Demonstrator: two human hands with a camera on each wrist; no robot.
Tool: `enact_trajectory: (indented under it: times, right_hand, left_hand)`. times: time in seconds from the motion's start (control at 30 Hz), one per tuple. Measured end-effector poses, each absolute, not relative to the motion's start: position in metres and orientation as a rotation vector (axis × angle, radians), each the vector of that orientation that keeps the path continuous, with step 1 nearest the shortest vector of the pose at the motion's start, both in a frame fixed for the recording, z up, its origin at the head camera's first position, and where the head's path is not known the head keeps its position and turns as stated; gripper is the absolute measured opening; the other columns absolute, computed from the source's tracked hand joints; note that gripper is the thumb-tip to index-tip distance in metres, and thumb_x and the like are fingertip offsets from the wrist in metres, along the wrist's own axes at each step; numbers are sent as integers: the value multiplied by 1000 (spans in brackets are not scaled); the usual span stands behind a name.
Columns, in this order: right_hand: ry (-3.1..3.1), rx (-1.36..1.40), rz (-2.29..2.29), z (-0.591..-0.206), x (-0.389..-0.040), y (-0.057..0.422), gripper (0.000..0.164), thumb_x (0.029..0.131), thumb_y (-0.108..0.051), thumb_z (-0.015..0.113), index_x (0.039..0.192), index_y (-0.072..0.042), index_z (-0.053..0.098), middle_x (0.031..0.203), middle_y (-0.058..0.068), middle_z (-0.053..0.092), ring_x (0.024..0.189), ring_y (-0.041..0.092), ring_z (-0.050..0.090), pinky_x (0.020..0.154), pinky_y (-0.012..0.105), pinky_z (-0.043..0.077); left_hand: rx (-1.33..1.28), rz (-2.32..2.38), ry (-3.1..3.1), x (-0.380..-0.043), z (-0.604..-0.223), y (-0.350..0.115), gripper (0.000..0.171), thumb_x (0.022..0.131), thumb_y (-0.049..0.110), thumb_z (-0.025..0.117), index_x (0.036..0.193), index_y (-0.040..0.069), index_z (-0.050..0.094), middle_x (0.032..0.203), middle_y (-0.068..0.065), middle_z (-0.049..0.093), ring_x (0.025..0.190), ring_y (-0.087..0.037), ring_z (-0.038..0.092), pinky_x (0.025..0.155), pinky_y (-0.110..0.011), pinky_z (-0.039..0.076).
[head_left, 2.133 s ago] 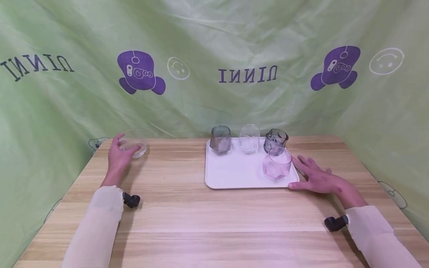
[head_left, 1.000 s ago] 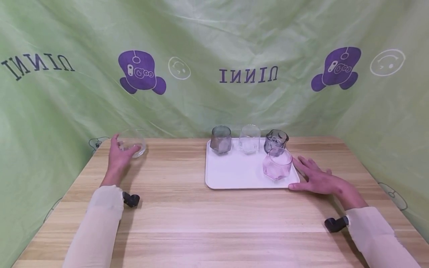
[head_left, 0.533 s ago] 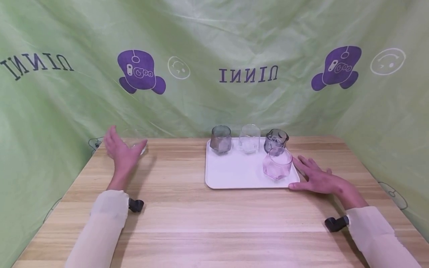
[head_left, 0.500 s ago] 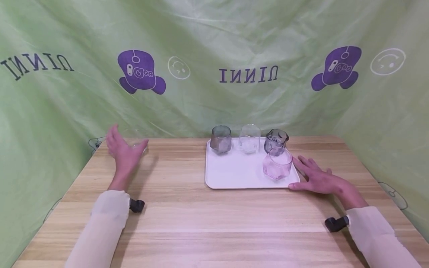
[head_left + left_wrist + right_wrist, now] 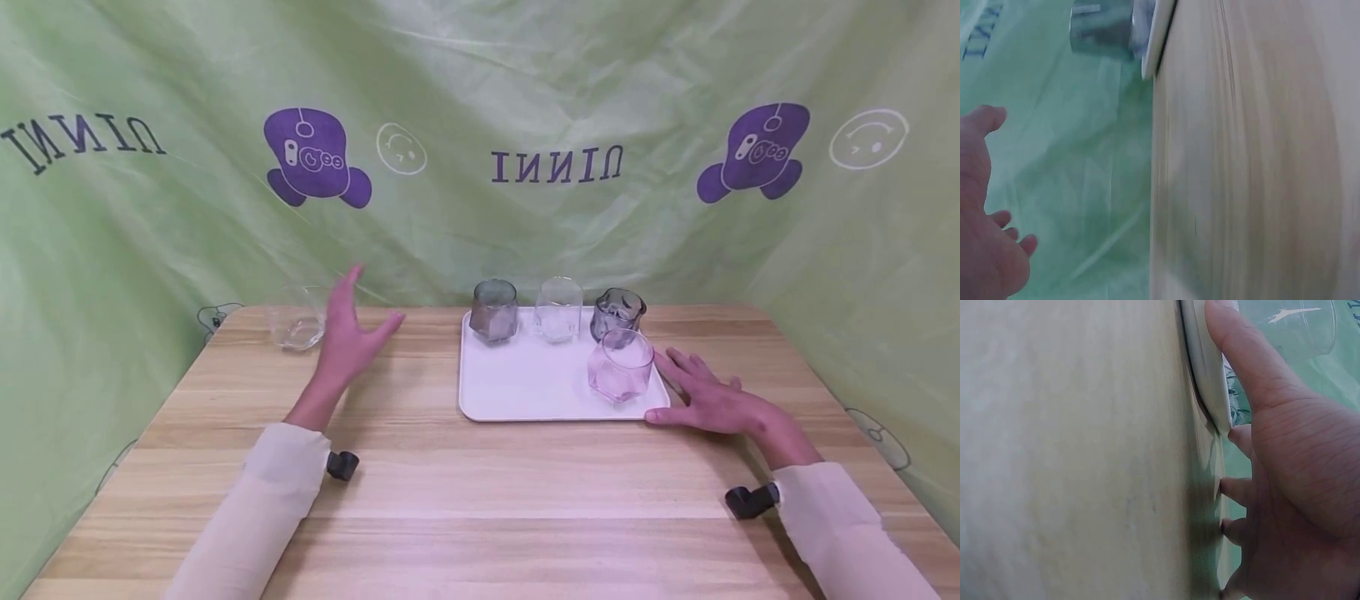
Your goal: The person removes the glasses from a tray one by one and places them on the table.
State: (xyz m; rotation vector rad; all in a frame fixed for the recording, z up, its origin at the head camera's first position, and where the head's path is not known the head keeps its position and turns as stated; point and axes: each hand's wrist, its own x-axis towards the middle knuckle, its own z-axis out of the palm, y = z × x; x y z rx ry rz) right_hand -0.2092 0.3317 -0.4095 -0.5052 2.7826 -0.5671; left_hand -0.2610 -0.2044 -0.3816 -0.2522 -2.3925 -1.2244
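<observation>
My left hand (image 5: pixel 352 337) is in the air above the table, thumb spread from the fingers, holding nothing. Just left of it a clear glass (image 5: pixel 296 321) stands on the wood. My right hand (image 5: pixel 708 400) rests at the right edge of the white tray (image 5: pixel 525 392); in the right wrist view its thumb (image 5: pixel 1254 356) lies against the tray rim and its fingertips touch the table. On the tray are a grey faceted glass (image 5: pixel 495 312), a clear glass (image 5: pixel 558 312), a dark wavy glass (image 5: pixel 618 310) and, nearest my right hand, a pink glass (image 5: pixel 621 371).
The wooden table (image 5: pixel 450 492) reaches back to a green printed curtain (image 5: pixel 442 242), which also hangs along both sides. The tray stands near the far edge, right of the middle. Each wrist carries a small black camera.
My left hand has let go of the clear glass at the left, risen and moved right toward the tray. That glass stays behind on the table. My right hand has kept its place.
</observation>
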Motion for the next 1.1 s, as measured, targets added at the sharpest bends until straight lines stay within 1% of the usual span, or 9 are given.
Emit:
enact_trajectory:
  times: [0.1,0.23,0.37,0.47,0.63,0.83,1.0,1.1]
  right_hand:
    - [2783,-506,-572,-409,-209,332,106,92,-58,69,166,-14,7,165,32,3,144,65,0,92,93,-3]
    - [2783,-506,-575,-409,-209,331,106,92,-58,69,166,-14,7,165,32,3,144,65,0,92,93,-3]
    - [2782,-505,-580,-409,-209,331,106,92,-57,69,166,-14,8,165,33,3,144,65,0,92,93,-3]
    - [2781,-505,-582,-409,-209,331,106,92,-57,69,166,-14,8,165,33,3,144,65,-1,92,93,-3]
    - [2782,-502,-578,-409,-210,331,106,92,-58,69,166,-14,7,165,33,3,144,65,-1,92,93,-3]
    - [2779,-501,-573,-410,-210,331,106,92,-58,69,166,-15,7,165,32,2,143,65,-1,92,93,-3]
    - [2777,-503,-573,-410,-209,331,106,92,-58,69,166,-14,7,165,33,2,143,66,0,91,93,-3]
    - [2780,-503,-571,-409,-209,332,107,92,-58,69,166,-14,7,165,33,2,143,67,0,91,93,-3]
  left_hand:
    - [-323,-1268,-2446,-260,-382,-189,94,90,34,81,163,14,26,163,-13,31,146,-37,32,116,-60,30]
    - [-403,-1315,-2477,-262,-384,-170,88,89,30,82,160,11,33,159,-14,37,141,-36,38,111,-55,40]
    - [-419,-1353,-2523,-263,-387,-155,85,90,34,81,159,11,36,157,-13,40,141,-33,39,111,-50,41]
    - [-421,-1407,-2542,-263,-390,-145,85,90,33,81,158,11,36,154,-14,42,140,-34,40,111,-49,42]
    - [-438,-1476,-2546,-267,-395,-130,83,90,30,81,158,9,37,151,-17,45,137,-38,43,108,-49,44]
    - [-446,-1589,-2535,-273,-402,-112,80,91,22,81,156,4,38,152,-22,45,135,-38,46,106,-50,46]
    - [-416,-1650,-2513,-278,-406,-97,77,93,23,79,155,3,39,154,-21,43,136,-39,46,107,-51,47]
    - [-371,-1647,-2506,-281,-406,-89,79,92,26,80,156,6,38,154,-17,44,136,-37,47,107,-49,46]
